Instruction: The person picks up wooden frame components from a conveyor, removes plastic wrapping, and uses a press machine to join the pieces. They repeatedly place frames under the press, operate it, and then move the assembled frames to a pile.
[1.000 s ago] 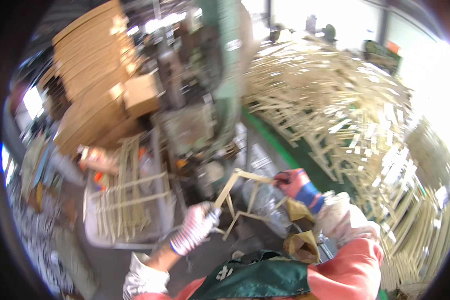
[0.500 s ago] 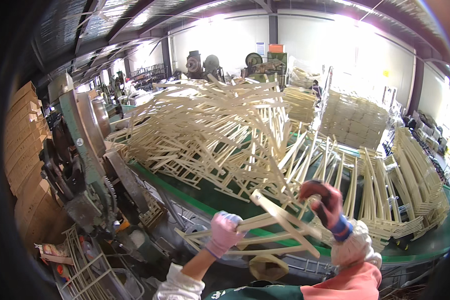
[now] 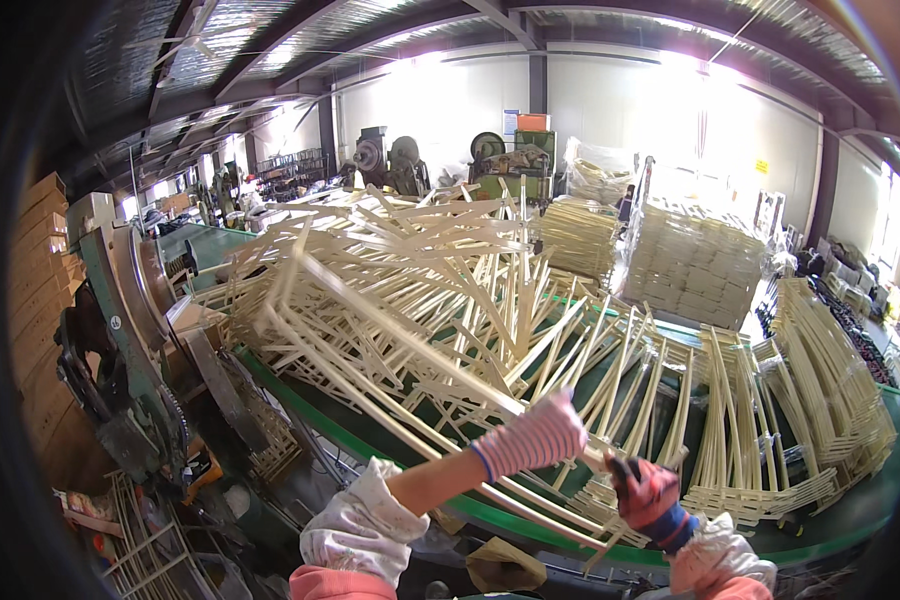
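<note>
Both gloved hands closed on pale wire frame (image 3: 370, 330): left hand (image 3: 530, 440) mid-bar, right hand (image 3: 648, 492) at end. Frame lifted over heap (image 3: 450, 260), probably not yet set down.

Brown cardboard boxes (image 3: 40, 270) stand stacked up at the far left, behind the green machine. A small blue and white sign (image 3: 510, 122) hangs on the white back wall. A little yellow sign (image 3: 761, 166) hangs on the wall farther right.
</note>
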Available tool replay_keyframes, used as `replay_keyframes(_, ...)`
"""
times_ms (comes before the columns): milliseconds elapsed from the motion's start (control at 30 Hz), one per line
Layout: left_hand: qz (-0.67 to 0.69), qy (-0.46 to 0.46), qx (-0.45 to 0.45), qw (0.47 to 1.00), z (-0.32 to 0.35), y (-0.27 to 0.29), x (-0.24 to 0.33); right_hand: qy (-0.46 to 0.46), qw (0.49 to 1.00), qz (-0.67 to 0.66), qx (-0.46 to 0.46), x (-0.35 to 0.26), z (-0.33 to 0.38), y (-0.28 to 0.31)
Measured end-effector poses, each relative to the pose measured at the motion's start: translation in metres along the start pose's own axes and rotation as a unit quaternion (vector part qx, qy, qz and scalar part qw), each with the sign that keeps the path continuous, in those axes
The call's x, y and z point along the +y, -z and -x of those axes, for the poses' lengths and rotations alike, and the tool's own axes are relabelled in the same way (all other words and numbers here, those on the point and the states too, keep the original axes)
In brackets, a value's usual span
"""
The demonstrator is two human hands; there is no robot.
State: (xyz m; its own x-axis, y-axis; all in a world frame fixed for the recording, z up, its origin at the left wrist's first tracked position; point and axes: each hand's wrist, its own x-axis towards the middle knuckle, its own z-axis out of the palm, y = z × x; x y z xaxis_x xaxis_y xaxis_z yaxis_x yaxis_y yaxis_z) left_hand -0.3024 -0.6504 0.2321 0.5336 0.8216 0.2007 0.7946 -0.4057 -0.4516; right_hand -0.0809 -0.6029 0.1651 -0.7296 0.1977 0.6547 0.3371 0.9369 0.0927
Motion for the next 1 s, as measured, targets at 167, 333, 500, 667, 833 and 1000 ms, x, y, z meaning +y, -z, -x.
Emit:
replay_keyframes(167, -0.086, 0.006, 0.145, 0.986, 0.019, 0.079, -0.013, -0.082, 0.964, -0.212, 0.136, 0.009, -0.086, -0.061)
replay_keyframes(333, -0.03, -0.14, 0.287, 0.947, 0.112, 0.099, 0.009, -0.145, 0.876, -0.446, 0.11, 0.04, -0.307, -0.105)
replay_keyframes(500, 0.095, 0.041, 0.22, 0.97, 0.169, 0.048, -0.017, -0.215, 0.953, -0.194, 0.089, 0.007, -0.534, -0.123)
replay_keyframes(667, 0.09, 0.137, 0.226, 0.96, 0.218, 0.002, -0.043, 0.044, 0.952, 0.248, -0.171, -0.072, -0.649, -0.147)
replay_keyframes(833, 0.111, 0.193, 0.167, 0.96, 0.247, -0.039, -0.048, 0.137, 0.974, 0.114, -0.137, -0.114, -0.676, -0.169)
replay_keyframes(1000, 0.157, 0.177, 0.193, 0.952, 0.232, -0.064, -0.051, 0.096, 0.963, -0.167, -0.187, -0.132, -0.692, -0.182)
